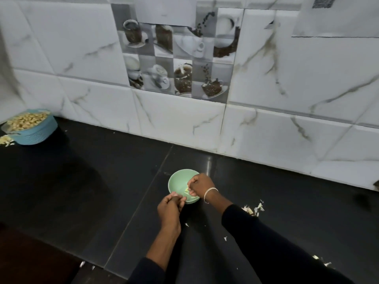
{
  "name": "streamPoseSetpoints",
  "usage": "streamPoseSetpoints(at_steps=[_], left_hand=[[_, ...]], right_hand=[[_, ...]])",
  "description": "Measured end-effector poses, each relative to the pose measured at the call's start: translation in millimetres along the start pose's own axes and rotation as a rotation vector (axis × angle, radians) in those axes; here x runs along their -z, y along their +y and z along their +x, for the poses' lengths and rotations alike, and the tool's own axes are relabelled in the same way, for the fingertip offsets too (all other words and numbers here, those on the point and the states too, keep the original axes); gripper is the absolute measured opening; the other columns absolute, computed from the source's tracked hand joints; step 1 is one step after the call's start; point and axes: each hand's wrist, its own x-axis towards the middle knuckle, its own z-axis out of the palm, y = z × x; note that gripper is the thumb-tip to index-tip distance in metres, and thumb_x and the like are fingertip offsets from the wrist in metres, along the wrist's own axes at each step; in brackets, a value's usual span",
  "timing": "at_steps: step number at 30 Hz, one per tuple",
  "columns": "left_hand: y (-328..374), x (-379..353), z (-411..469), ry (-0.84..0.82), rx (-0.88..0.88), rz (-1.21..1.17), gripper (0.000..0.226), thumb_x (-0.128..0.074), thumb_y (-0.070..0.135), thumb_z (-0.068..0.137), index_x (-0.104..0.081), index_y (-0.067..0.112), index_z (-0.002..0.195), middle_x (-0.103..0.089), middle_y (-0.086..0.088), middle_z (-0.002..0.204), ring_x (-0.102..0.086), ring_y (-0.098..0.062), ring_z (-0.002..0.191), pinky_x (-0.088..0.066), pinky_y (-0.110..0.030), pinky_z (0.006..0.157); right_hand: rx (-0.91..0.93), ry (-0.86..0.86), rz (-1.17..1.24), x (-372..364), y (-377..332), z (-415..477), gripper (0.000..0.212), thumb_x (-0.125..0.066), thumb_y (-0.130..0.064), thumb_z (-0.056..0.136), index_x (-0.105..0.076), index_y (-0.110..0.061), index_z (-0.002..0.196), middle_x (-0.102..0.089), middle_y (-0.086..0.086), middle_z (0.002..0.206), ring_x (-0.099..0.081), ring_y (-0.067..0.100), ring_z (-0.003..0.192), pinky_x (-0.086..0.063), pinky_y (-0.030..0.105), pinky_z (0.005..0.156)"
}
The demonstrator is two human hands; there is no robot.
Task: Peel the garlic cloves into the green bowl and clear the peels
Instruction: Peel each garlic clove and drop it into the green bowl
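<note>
Head view is showing a green bowl [178, 182] sitting on a black surface [82, 181], a little out from a tiled wall [266, 89]. Both hands are meeting over the near side of the bowl. The right hand [202, 185] is hanging over the bowl's right rim with its fingers curled, pinching a small pale clove [186, 191] just inside the bowl. A bracelet [210, 193] is lying round that wrist. The left hand [171, 208] is reaching in at the bowl's near rim with its fingers bunched and curled, the tips just beside the clove; whether it is gripping the clove or only touching it I cannot tell. Both arms are wearing dark sleeves.

Right of the bowl, near the right sleeve, a small heap of peels [253, 209] is lying on the surface, and loose flakes are scattered nearer the person than the bowl. Well to the left of the bowl, against the wall, a blue bowl [35, 133] is standing heaped with pale pieces, with more peel scraps just beside it.
</note>
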Motion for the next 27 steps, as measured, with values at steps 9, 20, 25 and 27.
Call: streamPoseSetpoints(at_steps=[9, 20, 25, 27], left_hand=[[17, 3, 19, 0.013, -0.002, 0.01, 0.01, -0.058, -0.009, 0.092, -0.064, -0.002, 0.096, -0.069, -0.022, 0.09, -0.07, -0.025, 0.078, -0.06, -0.02, 0.065], [-28, -46, -19, -0.199, 0.041, 0.149, 0.007, -0.058, 0.001, 0.097, -0.065, 0.005, 0.097, -0.07, -0.012, 0.08, -0.071, -0.02, 0.069, -0.054, -0.02, 0.058], [-77, -79, -50, -0.328, 0.108, 0.288, 0.009, -0.057, 0.002, 0.098, -0.065, 0.006, 0.099, -0.071, -0.011, 0.079, -0.07, -0.019, 0.066, -0.053, -0.021, 0.057], [-99, -91, -65, -0.381, 0.135, 0.34, 0.008, -0.058, 0.003, 0.097, -0.065, 0.005, 0.099, -0.071, -0.013, 0.079, -0.069, -0.019, 0.064, -0.052, -0.023, 0.057]], right_hand=[[-0.023, 0.061, 0.0, -8, -2, 7, 0.025, -0.051, -0.002, 0.09, -0.067, -0.01, 0.073, -0.068, 0.014, 0.065, -0.061, 0.018, 0.045, -0.05, 0.023, 0.046], [0.075, 0.164, 0.133, 84, 76, -95, 0.008, -0.065, -0.007, 0.091, -0.072, -0.009, 0.089, -0.069, 0.004, 0.065, -0.059, 0.009, 0.049, -0.045, 0.021, 0.044], [-0.022, 0.308, 0.075, 135, 137, -147, 0.005, -0.072, -0.012, 0.088, -0.074, -0.015, 0.084, -0.068, 0.003, 0.057, -0.06, 0.009, 0.046, -0.049, 0.024, 0.047], [-0.067, 0.387, 0.073, 155, 158, -165, 0.006, -0.073, -0.011, 0.087, -0.074, -0.014, 0.082, -0.067, -0.002, 0.055, -0.06, 0.007, 0.046, -0.049, 0.023, 0.048]])
